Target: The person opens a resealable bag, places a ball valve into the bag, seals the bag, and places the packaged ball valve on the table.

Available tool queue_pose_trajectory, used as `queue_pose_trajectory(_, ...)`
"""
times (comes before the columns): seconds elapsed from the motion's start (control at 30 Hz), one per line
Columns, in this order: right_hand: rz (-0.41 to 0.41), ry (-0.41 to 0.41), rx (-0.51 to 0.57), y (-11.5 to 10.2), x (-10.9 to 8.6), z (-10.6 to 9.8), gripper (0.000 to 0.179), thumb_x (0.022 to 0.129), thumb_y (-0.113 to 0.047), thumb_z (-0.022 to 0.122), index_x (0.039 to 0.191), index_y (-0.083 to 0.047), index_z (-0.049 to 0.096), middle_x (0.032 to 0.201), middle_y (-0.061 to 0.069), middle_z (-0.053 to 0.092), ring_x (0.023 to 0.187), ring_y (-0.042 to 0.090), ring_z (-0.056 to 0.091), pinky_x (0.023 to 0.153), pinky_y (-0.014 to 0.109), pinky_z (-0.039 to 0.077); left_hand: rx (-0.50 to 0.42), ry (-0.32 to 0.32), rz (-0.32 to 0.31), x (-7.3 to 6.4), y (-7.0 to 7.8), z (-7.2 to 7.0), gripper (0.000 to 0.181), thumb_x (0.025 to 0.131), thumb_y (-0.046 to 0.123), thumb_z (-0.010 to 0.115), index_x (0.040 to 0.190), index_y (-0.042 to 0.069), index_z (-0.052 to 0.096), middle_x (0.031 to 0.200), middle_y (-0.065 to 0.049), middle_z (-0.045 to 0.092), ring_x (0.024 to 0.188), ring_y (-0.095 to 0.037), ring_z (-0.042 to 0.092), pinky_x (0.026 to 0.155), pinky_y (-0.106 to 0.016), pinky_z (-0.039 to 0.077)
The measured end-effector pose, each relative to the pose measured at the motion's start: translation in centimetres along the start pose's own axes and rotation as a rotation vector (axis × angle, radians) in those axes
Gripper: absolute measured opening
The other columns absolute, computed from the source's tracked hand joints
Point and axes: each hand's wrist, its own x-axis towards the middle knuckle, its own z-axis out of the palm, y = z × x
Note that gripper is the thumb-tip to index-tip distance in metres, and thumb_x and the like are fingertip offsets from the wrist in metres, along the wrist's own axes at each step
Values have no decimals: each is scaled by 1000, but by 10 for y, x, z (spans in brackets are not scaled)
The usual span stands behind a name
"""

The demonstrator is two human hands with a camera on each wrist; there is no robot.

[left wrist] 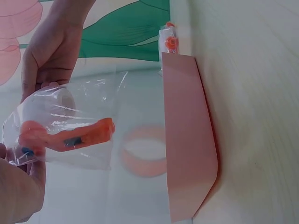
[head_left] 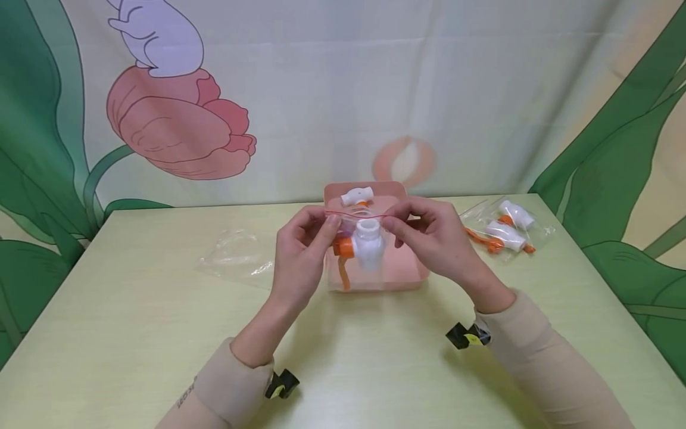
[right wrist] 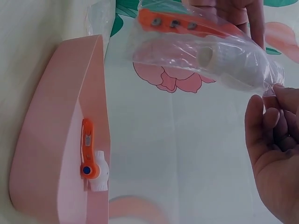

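Pale fabric printed with a large pink tulip, a whitish animal sitting on it and broad green leaves hangs behind a light wood-toned bench. Over the bench, between a person's left hand and right hand, is a clear zip bag with a red line along its mouth. Each hand pinches one end of that mouth with thumb and fingers; the two hands are apart, and the red line runs across the gap. Inside the bag, below and between the fingertips, sits a white plastic ball valve, its orange lever handle towards the left hand.

Beneath both hands, apart from the bag, stands a pink rectangular tray. At its far end, beyond the hands, lies a second white valve; the right wrist view shows its orange lever with a blue-centred cap. To the right of the right hand, another clear bag holds two white-and-orange valves. Left of the left hand, a crumpled clear bag lies flat on the bench. Behind each hand, a beige sleeve bears a small black device at the cuff.
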Motion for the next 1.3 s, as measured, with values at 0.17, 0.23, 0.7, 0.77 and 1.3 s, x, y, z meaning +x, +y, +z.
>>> queue_pose_trajectory(0.17,-21,0,8,-2,0,2,6,95,-2,72,93,3,69,82,9,65,63,26,60,57,32,55,-35,-55,12,0,-2,1,21,102,3,62,121,-6,65,113,-15,65,98,-26,66,86,-32,59)
queue_pose_trajectory(0.23,-24,-3,11,-2,0,3,7,96,-3,72,93,4,69,82,9,64,62,26,59,57,33,56,-31,-74,27,0,-3,1,21,101,2,64,120,-5,66,116,-14,66,99,-27,66,86,-33,59)
queue_pose_trajectory(0.7,17,-40,14,0,1,2,6,96,-1,71,95,4,68,91,9,66,71,24,58,57,32,57,7,-53,-8,0,-6,5,14,99,4,68,110,-6,68,108,-15,71,94,-26,69,81,-33,60)
queue_pose_trajectory(0.77,29,-62,2,0,1,1,5,96,-2,71,98,3,69,93,8,66,75,24,59,57,32,57,18,-50,-11,0,-6,5,13,98,3,68,109,-6,67,105,-16,70,92,-25,69,80,-33,60)
queue_pose_trajectory(1.3,60,-169,39,-2,6,4,9,95,-7,74,104,-8,74,99,7,67,87,26,61,56,40,56,59,-50,41,-3,-9,8,15,97,4,71,109,-4,69,100,-13,69,85,-25,69,75,-33,61)
